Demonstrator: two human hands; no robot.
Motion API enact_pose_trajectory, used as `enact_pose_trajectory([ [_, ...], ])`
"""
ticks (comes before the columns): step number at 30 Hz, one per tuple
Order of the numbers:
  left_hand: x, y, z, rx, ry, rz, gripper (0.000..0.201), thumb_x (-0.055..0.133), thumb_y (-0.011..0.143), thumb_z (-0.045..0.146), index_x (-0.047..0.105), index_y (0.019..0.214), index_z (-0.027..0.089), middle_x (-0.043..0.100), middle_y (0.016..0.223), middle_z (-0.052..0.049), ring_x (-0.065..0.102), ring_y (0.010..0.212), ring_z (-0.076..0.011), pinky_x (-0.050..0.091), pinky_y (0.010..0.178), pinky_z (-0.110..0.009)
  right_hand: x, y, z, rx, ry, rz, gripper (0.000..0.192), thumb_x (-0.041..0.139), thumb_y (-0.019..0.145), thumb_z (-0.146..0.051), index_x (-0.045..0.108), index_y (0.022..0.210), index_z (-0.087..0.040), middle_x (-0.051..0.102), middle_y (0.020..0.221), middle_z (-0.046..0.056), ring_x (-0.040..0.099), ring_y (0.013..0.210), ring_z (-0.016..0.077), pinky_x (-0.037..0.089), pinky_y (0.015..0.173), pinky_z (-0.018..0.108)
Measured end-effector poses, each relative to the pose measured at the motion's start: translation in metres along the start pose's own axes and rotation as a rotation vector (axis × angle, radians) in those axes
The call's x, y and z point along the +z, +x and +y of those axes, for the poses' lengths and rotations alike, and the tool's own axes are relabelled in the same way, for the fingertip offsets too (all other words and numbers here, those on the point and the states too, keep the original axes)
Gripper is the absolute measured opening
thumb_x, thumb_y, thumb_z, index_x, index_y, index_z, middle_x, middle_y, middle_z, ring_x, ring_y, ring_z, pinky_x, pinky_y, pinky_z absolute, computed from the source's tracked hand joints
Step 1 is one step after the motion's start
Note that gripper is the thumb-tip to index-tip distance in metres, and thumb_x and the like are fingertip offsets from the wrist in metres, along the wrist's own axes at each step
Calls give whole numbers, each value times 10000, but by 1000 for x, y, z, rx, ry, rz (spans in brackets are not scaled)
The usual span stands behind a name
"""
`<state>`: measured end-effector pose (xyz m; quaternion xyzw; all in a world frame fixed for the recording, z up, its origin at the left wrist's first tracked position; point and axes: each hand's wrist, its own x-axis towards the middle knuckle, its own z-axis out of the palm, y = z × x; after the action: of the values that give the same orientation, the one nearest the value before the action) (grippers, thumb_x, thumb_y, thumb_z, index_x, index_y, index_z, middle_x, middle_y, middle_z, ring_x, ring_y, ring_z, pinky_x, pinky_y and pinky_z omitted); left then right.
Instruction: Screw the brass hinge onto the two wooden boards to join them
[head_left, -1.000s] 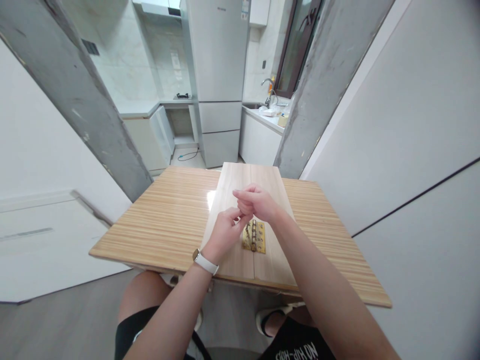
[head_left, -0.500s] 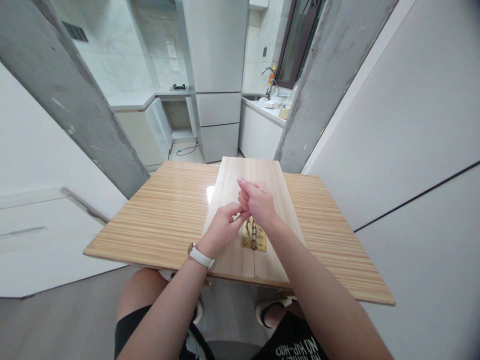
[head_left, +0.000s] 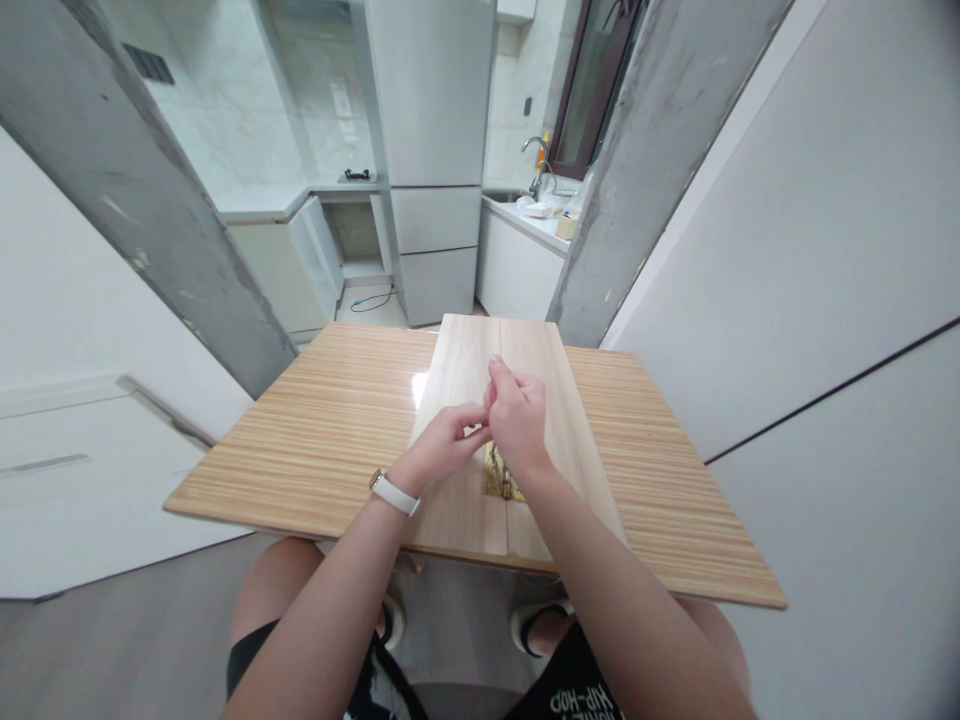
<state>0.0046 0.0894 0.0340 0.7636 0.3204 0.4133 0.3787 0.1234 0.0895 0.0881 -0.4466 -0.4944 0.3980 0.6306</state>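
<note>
Two pale wooden boards (head_left: 457, 380) lie side by side on a striped wooden table (head_left: 337, 430). A brass hinge (head_left: 496, 482) sits across their seam, mostly covered by my right wrist. My left hand (head_left: 444, 445), with a white watch on its wrist, and my right hand (head_left: 516, 420) meet just above the hinge, fingertips pinched together. Something very small may be between the fingers; I cannot make it out.
The table stands between two grey concrete pillars (head_left: 637, 170), with a white wall on the right. Behind it is a kitchen with a tall white fridge (head_left: 435, 150), white cabinets and a sink with a tap (head_left: 538, 165). My knees show under the table's near edge.
My right hand has come down and toward me, now covering most of the hinge. My left hand has stayed beside it. The view has tilted slightly.
</note>
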Motion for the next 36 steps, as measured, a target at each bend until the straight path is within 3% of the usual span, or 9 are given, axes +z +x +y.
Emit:
enact_pose_trajectory([
  [4, 7, -8, 5, -43, 74, 107, 169, 620, 953, 199, 764, 880, 151, 759, 858, -43, 640, 800, -181, 468, 757, -283, 2, 0, -1, 22, 12, -22, 644, 606, 959, -611, 369, 490, -240, 348, 446, -41, 316, 443, 105, 236, 454, 313],
  [8, 17, -21, 18, -110, 143, 276, 137, 659, 959, 233, 777, 916, 180, 783, 910, -63, 667, 813, -196, 478, 751, -303, -4, 5, -5, 138, 89, -323, 693, 623, 901, -724, 393, 462, -239, 341, 407, -52, 302, 396, 93, 229, 422, 293],
  [11, 24, -25, 27, -137, 182, 348, 139, 707, 961, 309, 789, 941, 198, 794, 925, -70, 686, 822, -213, 484, 765, -325, -13, 11, -9, 218, 170, -568, 738, 506, 919, -801, 440, 455, -231, 372, 400, -40, 350, 394, 103, 295, 439, 278],
  [14, 29, -24, 31, -129, 248, 367, 167, 688, 982, 329, 790, 936, 204, 784, 912, -76, 683, 826, -223, 476, 770, -337, -25, 21, -12, 225, 190, -694, 759, 431, 950, -805, 500, 477, -215, 439, 422, -22, 410, 429, 111, 362, 490, 266],
  [19, 31, -19, 30, -61, 252, 318, 149, 646, 995, 273, 777, 1001, 201, 773, 994, -93, 679, 939, -245, 486, 838, -348, -40, 43, -18, 175, 146, -898, 639, 623, 906, -728, 705, 642, -152, 688, 627, 66, 626, 581, 167, 464, 584, 276],
  [21, 31, -19, 28, -97, 216, 324, 157, 652, 989, 291, 771, 977, 189, 766, 958, -83, 669, 895, -233, 479, 805, -334, -42, 47, -19, 206, 195, -1032, 615, 675, 879, -709, 696, 624, -151, 698, 622, 78, 640, 577, 187, 481, 594, 302],
  [23, 30, -18, 26, -134, 168, 320, 190, 649, 992, 318, 766, 934, 179, 756, 892, -61, 645, 821, -207, 459, 753, -311, -42, 46, -18, 242, 254, -1096, 613, 695, 889, -666, 614, 536, -172, 605, 504, 33, 550, 478, 151, 432, 542, 289],
  [28, 28, -17, 23, -135, 75, 292, 234, 632, 1001, 334, 772, 918, 165, 750, 863, -41, 615, 791, -180, 444, 734, -286, -30, 32, -14, 305, 321, -867, 686, 746, 897, -547, 350, 439, -225, 295, 388, -88, 224, 367, 54, 170, 423, 252],
  [36, 21, -10, 17, -82, 29, 218, 222, 632, 1000, 306, 764, 901, 157, 736, 882, -41, 645, 871, -194, 482, 823, -287, -14, 20, -14, 281, 366, -502, 663, 771, 830, -575, 363, 430, -237, 271, 375, -85, 226, 340, 56, 135, 375, 257],
])
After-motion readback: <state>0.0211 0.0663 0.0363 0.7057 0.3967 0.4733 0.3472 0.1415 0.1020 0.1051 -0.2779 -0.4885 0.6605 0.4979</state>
